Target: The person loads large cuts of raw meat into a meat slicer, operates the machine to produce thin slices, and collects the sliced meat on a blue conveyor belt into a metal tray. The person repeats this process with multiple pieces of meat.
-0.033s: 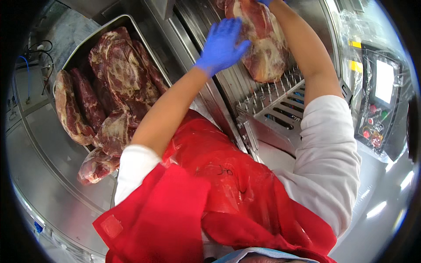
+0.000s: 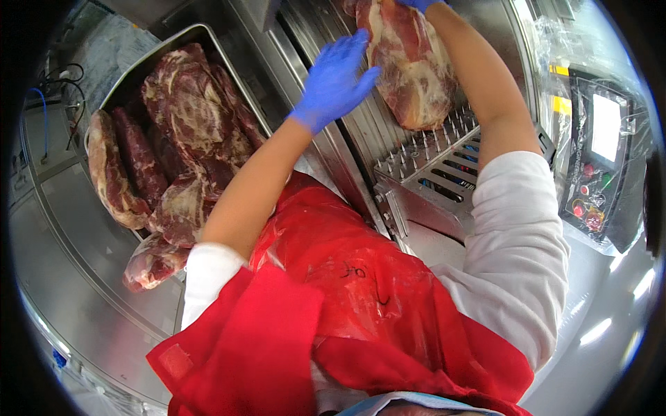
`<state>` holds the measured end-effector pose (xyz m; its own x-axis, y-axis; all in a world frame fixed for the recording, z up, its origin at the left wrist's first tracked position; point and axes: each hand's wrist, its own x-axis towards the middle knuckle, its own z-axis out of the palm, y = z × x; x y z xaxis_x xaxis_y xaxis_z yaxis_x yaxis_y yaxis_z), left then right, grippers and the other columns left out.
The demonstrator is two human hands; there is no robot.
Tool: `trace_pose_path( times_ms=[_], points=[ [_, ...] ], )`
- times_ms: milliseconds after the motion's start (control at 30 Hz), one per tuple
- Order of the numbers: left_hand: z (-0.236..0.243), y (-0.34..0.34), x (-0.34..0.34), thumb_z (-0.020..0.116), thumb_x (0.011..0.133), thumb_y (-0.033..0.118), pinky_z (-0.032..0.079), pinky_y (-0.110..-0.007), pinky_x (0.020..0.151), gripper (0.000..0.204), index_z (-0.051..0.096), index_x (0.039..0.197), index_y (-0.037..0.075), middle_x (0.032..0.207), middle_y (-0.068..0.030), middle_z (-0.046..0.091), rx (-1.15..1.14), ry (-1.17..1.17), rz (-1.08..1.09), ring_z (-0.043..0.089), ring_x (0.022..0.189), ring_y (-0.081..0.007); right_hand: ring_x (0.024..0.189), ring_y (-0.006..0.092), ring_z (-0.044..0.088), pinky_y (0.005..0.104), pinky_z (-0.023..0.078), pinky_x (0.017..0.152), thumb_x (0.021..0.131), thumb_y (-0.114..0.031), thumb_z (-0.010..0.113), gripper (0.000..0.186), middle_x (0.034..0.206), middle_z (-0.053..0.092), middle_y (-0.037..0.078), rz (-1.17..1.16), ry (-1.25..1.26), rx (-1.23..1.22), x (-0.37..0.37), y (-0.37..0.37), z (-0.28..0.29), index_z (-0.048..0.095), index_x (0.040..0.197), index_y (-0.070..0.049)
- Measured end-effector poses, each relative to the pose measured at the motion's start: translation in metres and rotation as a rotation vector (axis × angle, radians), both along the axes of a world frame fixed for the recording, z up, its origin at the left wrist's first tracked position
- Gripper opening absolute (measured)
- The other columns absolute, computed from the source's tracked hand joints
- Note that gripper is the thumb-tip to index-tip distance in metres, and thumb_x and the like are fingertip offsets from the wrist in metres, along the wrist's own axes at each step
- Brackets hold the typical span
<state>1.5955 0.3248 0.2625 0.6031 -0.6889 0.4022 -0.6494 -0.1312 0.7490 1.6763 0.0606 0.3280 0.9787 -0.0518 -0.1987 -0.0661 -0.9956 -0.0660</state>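
Note:
A large slab of raw meat [image 2: 416, 76] with pale fat lies on the ridged metal bed [image 2: 378, 128] of a machine at the top. Its near end rests close to a row of upright metal spikes [image 2: 430, 142]. My left hand [image 2: 333, 83], in a blue glove, is just left of the slab with its fingers stretched and thumb apart, holding nothing. Only its fingertips come near the meat's edge. At the top edge, my right hand [image 2: 421, 3], also blue-gloved, is by the slab's far right side; the frame cuts it off, so its fingers are hidden.
On my left a deep metal tub [image 2: 239, 83] holds several raw meat cuts [image 2: 194, 114], one hanging over its near rim. A slotted metal plate [image 2: 451, 173] sits behind the spikes. To the right stands a plastic-wrapped control panel [image 2: 600, 159] with coloured buttons.
My left hand has drawn slightly left, away from the slab. The right arm and the meat look almost the same.

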Motion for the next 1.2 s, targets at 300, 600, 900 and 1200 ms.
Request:
trace_pose_path(
  times_ms=[300,600,900,1200],
  points=[
    [0.048,0.304,-0.001,0.048,0.088,-0.001,0.044,-0.031,0.092,0.040,0.052,0.127,0.003,0.124,-0.0121,0.057,0.087,0.329,0.443,0.057,0.109,-0.0185,0.113,0.0375,0.053,0.0451,0.042,0.097,0.078,-0.062,0.054,0.077,0.123,0.054,0.021,-0.170,-0.101,-0.260,-0.094,-0.004,0.046,0.045,0.132,-0.008],
    [0.025,0.372,-0.010,0.048,0.093,0.011,0.045,-0.026,0.069,0.030,0.059,0.120,0.005,0.091,-0.0057,0.062,0.122,0.302,0.781,0.054,0.076,-0.0125,0.108,0.0358,0.057,0.0470,0.046,0.091,0.079,-0.053,0.057,0.087,0.119,0.057,0.022,-0.751,-0.370,-0.520,-0.297,-0.030,0.211,0.028,0.139,0.003],
    [0.018,0.361,-0.004,0.055,0.088,0.008,0.042,-0.027,0.059,0.035,0.059,0.123,0.013,0.078,-0.0025,0.060,0.127,0.269,0.570,0.048,0.065,-0.0105,0.100,0.0343,0.062,0.0444,0.049,0.084,0.081,-0.047,0.055,0.076,0.110,0.062,0.023,-1.155,-0.335,-0.602,-0.358,-0.092,0.245,0.037,0.130,0.009],
    [0.031,0.387,-0.063,0.057,0.089,0.008,0.045,-0.029,0.065,0.031,0.060,0.119,0.007,0.088,-0.0054,0.064,0.142,0.229,0.583,0.054,0.071,-0.0133,0.085,0.0378,0.062,0.0466,0.050,0.078,0.082,-0.044,0.054,0.042,0.089,0.065,0.019,-0.386,-0.369,-0.355,-0.241,0.067,0.232,0.064,0.095,-0.005]
  ],
)
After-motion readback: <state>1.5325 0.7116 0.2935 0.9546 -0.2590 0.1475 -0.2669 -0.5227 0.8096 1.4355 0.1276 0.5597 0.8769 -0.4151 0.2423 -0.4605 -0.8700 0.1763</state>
